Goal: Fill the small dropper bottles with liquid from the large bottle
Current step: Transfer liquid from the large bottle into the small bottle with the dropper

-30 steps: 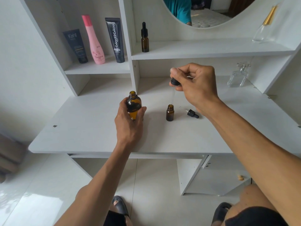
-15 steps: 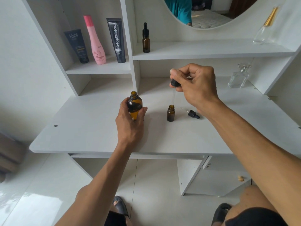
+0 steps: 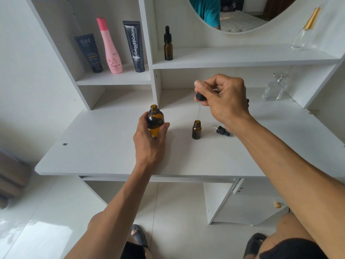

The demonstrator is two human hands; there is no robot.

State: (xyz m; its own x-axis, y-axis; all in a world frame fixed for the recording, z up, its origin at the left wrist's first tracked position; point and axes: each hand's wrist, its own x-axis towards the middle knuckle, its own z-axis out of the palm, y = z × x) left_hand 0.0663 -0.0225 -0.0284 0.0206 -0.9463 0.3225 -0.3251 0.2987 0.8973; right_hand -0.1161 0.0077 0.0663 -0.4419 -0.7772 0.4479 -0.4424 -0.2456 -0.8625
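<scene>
Left hand (image 3: 149, 141) wrapped round the big bottle (image 3: 155, 119), fingers curled tight on its lower half. Big bottle brown, open at the top, standing up on the white desk (image 3: 93, 146). Bottom of it hidden by the hand, so hard to tell if it sits on the desk or just above. Dark liquid inside, level hard to make out.

Right hand (image 3: 224, 98) up in the air, fingers and thumb pinched together on a black dropper (image 3: 200, 96). Only the black collar peeks out; rubber top hidden inside the fist. Thin glass tube hanging down, very faint, hard to see. Tip right over the small bottle (image 3: 196, 129), just above its open mouth. Cannot tell if liquid is inside the tube.

Small bottle brown, upright on the desk, between the big bottle and a second dropper (image 3: 220, 129) lying flat just beside it.

On the shelf (image 3: 242, 58), another small bottle (image 3: 168, 43) with its dropper on. In the left cubby, a dark tube (image 3: 89, 53), a pink bottle (image 3: 110, 47) and a black tube (image 3: 135, 46). At right, two clear glass bottles (image 3: 274, 88), blurry. Mirror (image 3: 242, 19) cut off at the top.
</scene>
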